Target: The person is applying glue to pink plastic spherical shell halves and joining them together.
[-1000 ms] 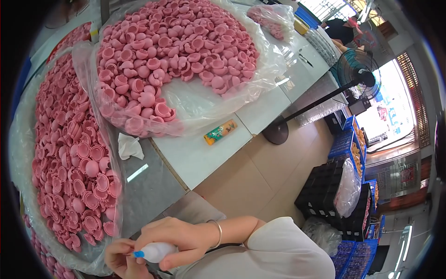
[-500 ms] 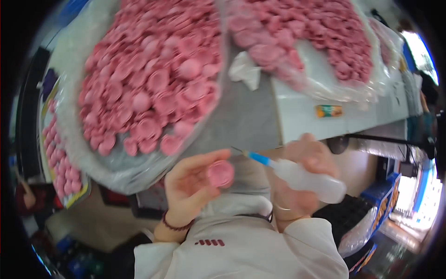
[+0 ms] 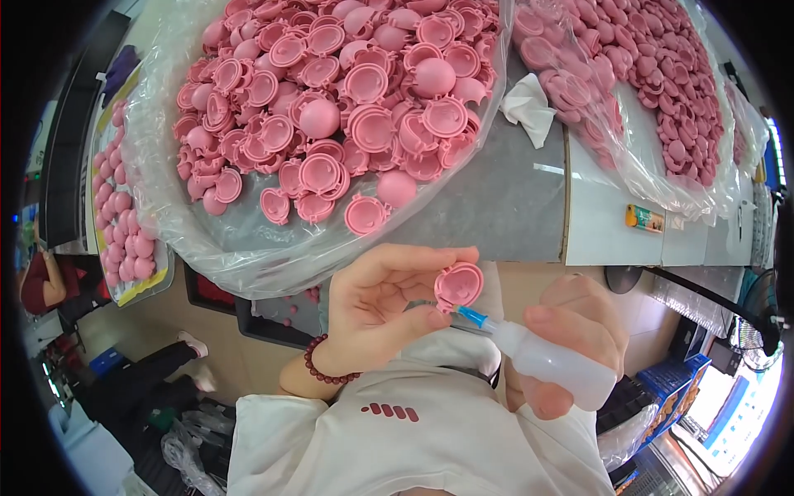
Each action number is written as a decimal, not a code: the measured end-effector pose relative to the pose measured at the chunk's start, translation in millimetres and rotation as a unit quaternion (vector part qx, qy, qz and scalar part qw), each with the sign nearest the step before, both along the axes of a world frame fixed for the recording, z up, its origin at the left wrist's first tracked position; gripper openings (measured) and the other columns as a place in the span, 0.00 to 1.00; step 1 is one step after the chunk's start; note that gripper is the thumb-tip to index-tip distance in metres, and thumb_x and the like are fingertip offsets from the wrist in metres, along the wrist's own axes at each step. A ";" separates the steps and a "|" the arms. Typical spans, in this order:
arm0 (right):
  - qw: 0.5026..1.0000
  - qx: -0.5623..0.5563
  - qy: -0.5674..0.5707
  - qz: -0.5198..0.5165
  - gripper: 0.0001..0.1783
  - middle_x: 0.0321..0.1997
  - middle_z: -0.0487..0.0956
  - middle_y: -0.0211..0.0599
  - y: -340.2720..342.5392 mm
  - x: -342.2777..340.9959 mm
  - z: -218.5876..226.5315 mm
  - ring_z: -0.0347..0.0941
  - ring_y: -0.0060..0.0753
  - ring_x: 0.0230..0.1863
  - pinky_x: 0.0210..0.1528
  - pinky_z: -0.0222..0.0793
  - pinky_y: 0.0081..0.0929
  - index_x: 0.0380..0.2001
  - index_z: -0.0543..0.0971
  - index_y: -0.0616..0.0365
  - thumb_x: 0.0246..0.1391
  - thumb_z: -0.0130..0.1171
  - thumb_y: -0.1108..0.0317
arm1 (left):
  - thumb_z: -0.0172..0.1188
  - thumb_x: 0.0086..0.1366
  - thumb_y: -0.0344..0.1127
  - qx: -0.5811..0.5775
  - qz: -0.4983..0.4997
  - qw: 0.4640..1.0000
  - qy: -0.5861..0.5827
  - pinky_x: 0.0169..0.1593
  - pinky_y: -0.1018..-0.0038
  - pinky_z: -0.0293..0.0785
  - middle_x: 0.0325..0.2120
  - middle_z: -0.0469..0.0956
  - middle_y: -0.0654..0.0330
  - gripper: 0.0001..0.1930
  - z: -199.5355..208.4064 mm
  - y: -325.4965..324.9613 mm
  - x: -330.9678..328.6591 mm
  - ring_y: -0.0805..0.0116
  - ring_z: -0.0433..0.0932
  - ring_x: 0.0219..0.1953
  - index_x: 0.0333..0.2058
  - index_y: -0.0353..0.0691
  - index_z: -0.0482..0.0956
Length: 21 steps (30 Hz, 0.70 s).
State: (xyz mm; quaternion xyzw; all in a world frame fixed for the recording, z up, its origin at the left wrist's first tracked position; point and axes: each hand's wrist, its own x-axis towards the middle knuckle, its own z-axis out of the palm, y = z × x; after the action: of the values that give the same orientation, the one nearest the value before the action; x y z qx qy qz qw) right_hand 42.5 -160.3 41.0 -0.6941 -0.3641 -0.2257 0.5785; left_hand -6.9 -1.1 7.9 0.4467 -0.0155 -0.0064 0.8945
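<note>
I see the left hand [image 3: 368, 318] pinching a pink, round plastic shell [image 3: 461, 283]. The right hand [image 3: 585, 318] has its grip wrapped around a blue-tipped, white plastic bottle [image 3: 566, 364].

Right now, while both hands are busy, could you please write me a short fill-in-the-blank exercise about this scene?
1. The left hand holds a cup-shaped piece coloured ____.
2. The right hand grips a squeeze bottle whose nozzle is coloured ____.
3. The beaded bracelet is worn on the ____ wrist.
4. In the picture, the green-and-orange cylinder lies to the ____ (left or right) of the white tissue.
Missing words: pink; blue; left; right.
</note>
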 end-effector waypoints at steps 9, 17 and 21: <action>0.999 0.023 0.005 -0.032 0.31 0.16 0.71 0.29 2.7 -0.6 -0.2 0.61 0.22 0.11 0.11 0.51 0.16 0.25 0.76 0.66 0.41 0.53 0.42 | 0.61 0.47 0.25 0.008 -0.004 1.000 -0.006 0.42 0.75 0.70 0.42 0.67 0.37 0.22 0.4 2.0 0.5 0.65 0.72 0.40 0.41 0.30 0.63; 0.999 0.012 -0.037 -0.038 0.31 0.18 0.74 0.33 1.0 4.6 -2.4 0.63 0.24 0.12 0.11 0.54 0.16 0.24 0.75 0.67 0.42 0.52 0.42 | 0.63 0.45 0.24 0.018 -0.001 1.000 -0.015 0.43 0.73 0.70 0.41 0.67 0.37 0.22 0.4 2.2 0.2 0.63 0.72 0.40 0.39 0.29 0.65; 0.998 0.008 -0.011 -0.054 0.31 0.18 0.74 0.35 5.1 1.5 -3.6 0.64 0.24 0.12 0.11 0.54 0.16 0.24 0.75 0.68 0.43 0.52 0.43 | 0.63 0.43 0.22 0.036 0.019 0.999 -0.024 0.43 0.71 0.70 0.40 0.68 0.38 0.22 0.2 2.5 -0.9 0.60 0.72 0.40 0.39 0.29 0.66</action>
State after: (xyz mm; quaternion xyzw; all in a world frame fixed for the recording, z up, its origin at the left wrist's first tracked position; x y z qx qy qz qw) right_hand 44.0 -155.2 37.4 -0.7054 -0.3309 -0.2672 0.5671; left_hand -7.8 1.4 8.1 0.4791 -0.0281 0.0210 0.8771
